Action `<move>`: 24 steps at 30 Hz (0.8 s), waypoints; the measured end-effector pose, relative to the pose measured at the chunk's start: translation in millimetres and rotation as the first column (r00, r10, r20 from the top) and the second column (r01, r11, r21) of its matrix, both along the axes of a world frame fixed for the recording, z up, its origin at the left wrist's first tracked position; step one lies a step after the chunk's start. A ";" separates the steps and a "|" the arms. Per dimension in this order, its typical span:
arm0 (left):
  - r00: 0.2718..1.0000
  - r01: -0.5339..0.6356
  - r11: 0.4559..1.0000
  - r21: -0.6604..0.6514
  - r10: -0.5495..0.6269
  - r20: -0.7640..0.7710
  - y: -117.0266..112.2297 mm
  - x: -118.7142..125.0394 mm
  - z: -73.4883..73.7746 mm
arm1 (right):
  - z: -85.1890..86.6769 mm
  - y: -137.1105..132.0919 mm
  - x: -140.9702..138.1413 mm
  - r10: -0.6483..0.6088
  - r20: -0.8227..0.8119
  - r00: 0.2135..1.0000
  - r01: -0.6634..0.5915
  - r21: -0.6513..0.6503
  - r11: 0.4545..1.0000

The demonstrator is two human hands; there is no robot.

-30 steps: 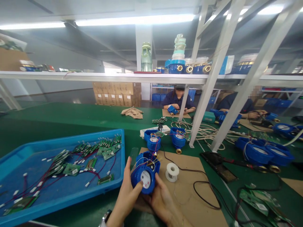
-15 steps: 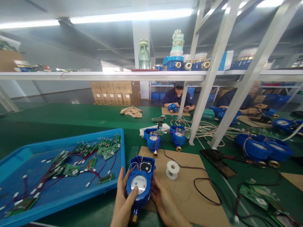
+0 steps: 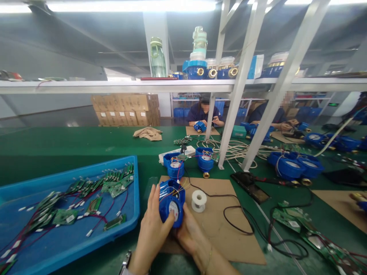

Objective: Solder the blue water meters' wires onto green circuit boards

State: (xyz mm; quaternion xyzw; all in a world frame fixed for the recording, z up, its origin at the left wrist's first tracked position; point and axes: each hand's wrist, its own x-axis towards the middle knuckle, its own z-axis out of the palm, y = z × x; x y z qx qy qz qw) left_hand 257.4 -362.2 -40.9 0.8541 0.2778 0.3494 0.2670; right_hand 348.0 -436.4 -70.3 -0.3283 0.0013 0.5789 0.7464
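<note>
Both my hands hold one blue water meter (image 3: pixel 171 202) over a brown cardboard sheet (image 3: pixel 220 225) on the green bench. My left hand (image 3: pixel 153 227) wraps its left side, thumb on the dial face. My right hand (image 3: pixel 190 233) cups it from below and right. Coloured wires stick out of the meter's open top. A white solder spool (image 3: pixel 198 200) lies just right of it.
A blue tray (image 3: pixel 71 236) with several green circuit boards and red wires lies to the left. Two more blue meters (image 3: pixel 175 168) stand behind the cardboard. Black cables (image 3: pixel 237 225), a dark flat device (image 3: pixel 250 187) and boards lie right. Slanted white frame posts (image 3: pixel 233 99) rise ahead; two people work across the bench.
The meter was tipped flat with its dial up half a second ago; now it stands tilted again in both hands. The view has shifted to the right.
</note>
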 end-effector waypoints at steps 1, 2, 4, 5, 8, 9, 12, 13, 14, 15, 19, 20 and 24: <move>1.000 -0.009 1.000 0.006 0.008 0.002 4.8 2.9 -0.2 | -0.7 -0.9 0.5 0.001 0.011 1.000 -0.001 -0.012 1.000; 1.000 -0.020 1.000 0.003 0.020 0.009 10.1 5.6 -0.7 | -0.9 -3.3 0.1 0.005 0.027 1.000 -0.004 -0.025 1.000; 0.998 -0.047 0.999 -0.016 0.048 0.031 21.5 10.5 -2.1 | 0.2 -12.2 -3.5 0.025 0.071 0.997 -0.021 -0.050 0.999; 0.997 -0.057 0.998 -0.022 0.058 0.041 27.0 12.5 -2.8 | 1.1 -18.2 -6.2 0.037 0.098 0.994 -0.031 -0.061 0.998; 0.996 -0.066 0.998 0.015 0.065 0.067 39.7 16.5 -5.7 | 2.4 -39.4 -14.1 0.072 0.191 0.979 -0.055 -0.092 0.994; 0.996 -0.065 0.997 0.046 0.061 0.071 42.1 17.2 -7.2 | 2.1 -47.2 -15.5 0.084 0.222 0.971 -0.062 -0.105 0.993; 0.997 -0.044 0.988 0.149 0.035 0.062 44.0 18.4 -13.5 | 1.0 -73.8 -12.9 0.129 0.315 0.940 -0.089 -0.140 0.986; 0.998 -0.035 0.983 0.179 0.026 0.052 43.3 19.0 -15.8 | 1.7 -84.2 -9.9 0.139 0.350 0.926 -0.093 -0.146 0.985; 0.999 -0.029 0.979 0.204 0.021 0.041 42.0 20.0 -17.8 | 3.3 -95.3 -6.1 0.140 0.389 0.911 -0.087 -0.150 0.985; 0.999 -0.029 0.975 0.222 0.022 0.031 40.5 21.4 -19.3 | 5.9 -107.1 -1.4 0.130 0.433 0.892 -0.070 -0.152 0.986; 0.995 -0.095 0.958 0.272 0.100 -0.005 32.3 30.6 -19.0 | 23.2 -159.1 24.3 -0.005 0.651 0.759 0.164 -0.184 0.969; 0.993 -0.110 0.950 0.292 0.120 -0.017 29.7 33.2 -17.6 | 27.7 -173.1 32.9 -0.041 0.709 0.704 0.254 -0.197 0.947; 0.983 -0.133 0.924 0.359 0.169 -0.072 18.5 39.7 -10.5 | 39.3 -231.6 76.9 -0.102 0.908 0.406 0.650 -0.208 0.731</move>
